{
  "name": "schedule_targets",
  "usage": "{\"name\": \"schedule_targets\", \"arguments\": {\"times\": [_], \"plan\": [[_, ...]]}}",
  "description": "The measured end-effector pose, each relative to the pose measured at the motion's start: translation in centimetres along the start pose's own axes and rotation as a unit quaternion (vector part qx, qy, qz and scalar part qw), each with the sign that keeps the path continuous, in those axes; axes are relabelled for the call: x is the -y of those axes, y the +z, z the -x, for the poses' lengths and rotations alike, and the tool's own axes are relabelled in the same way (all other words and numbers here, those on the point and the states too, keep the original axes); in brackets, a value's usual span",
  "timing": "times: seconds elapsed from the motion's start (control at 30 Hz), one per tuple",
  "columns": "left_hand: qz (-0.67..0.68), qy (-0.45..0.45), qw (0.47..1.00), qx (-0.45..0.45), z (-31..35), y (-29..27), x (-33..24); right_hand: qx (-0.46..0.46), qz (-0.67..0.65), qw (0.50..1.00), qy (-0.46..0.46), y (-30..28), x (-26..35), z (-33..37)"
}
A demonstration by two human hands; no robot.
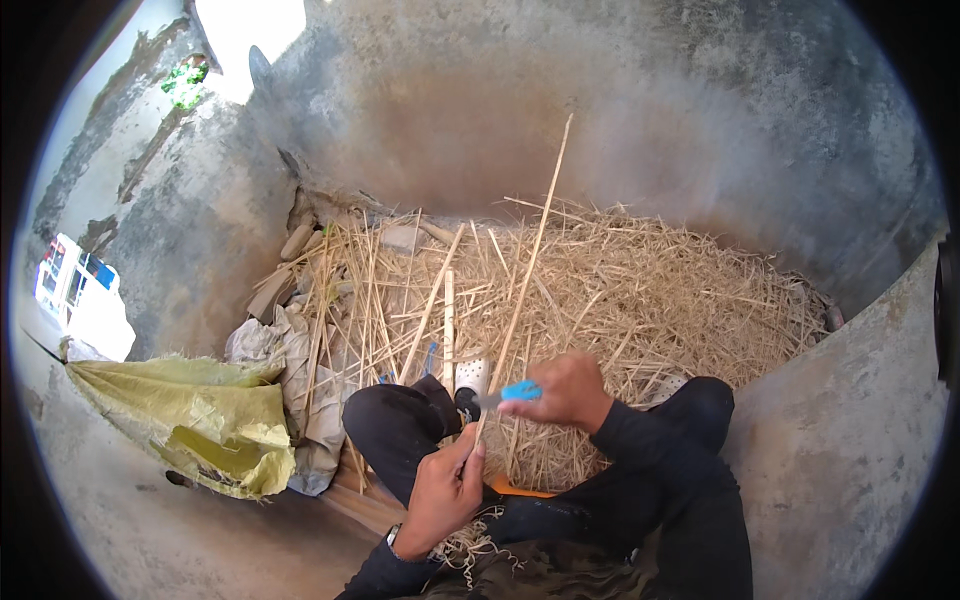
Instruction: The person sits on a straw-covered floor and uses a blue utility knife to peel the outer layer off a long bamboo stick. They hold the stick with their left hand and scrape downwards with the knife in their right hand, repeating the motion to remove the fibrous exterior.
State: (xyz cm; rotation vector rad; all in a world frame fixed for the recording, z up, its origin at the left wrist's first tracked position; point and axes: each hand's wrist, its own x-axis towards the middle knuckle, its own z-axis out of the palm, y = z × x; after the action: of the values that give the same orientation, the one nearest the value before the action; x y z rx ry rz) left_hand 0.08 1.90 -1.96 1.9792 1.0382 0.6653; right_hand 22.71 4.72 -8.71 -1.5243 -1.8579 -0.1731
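Taking 12 o'clock as straight ahead from the middle of your view, your left hand sits just past 6, thumb and fingers pinched on the near end of a thin pale strip. The strip runs out from there to a bit past 12. Your right hand, between 4 and 5, is wrapped round a blue-handled knife. The blade is blurred, so I can't swear whether it's biting the strip or just beside it.

Looks like you're shaving it down. I'd go with long light strokes, blade nearly flat, pushing toward 12 and away from that left thumb (it's awfully near the edge, mate). Pinch firmly so the strip doesn't roll, and turn it a little between passes.

Headcount: two hands, one knife, one strip in hand. Two wider slats stand out around 11, and the thinner ones are too tangled to count. There's one pile of straw-like shavings at 3, one yellow-green sack at 8, one wristwatch on your left wrist, and one pale clog in plain sight at 6.
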Motion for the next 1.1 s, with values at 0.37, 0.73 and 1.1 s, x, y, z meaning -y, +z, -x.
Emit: {"name": "schedule_targets", "arguments": {"times": [0.37,0.73,1.1], "plan": [[0.011,-0.02,1.0,0.012,1.4,-0.2,0.1,0.012,0.043,0.998,0.034,0.3,-3.3,-1.1],[0.061,-0.051,0.994,0.081,3.8,-1.3,-0.8,-0.033,0.133,0.962,0.235,-0.6,-13.1,-3.9],[0.183,-0.124,0.974,0.04,1.3,0.2,0.3,0.023,0.03,0.999,-0.014,-1.3,-2.8,-0.4]]}}
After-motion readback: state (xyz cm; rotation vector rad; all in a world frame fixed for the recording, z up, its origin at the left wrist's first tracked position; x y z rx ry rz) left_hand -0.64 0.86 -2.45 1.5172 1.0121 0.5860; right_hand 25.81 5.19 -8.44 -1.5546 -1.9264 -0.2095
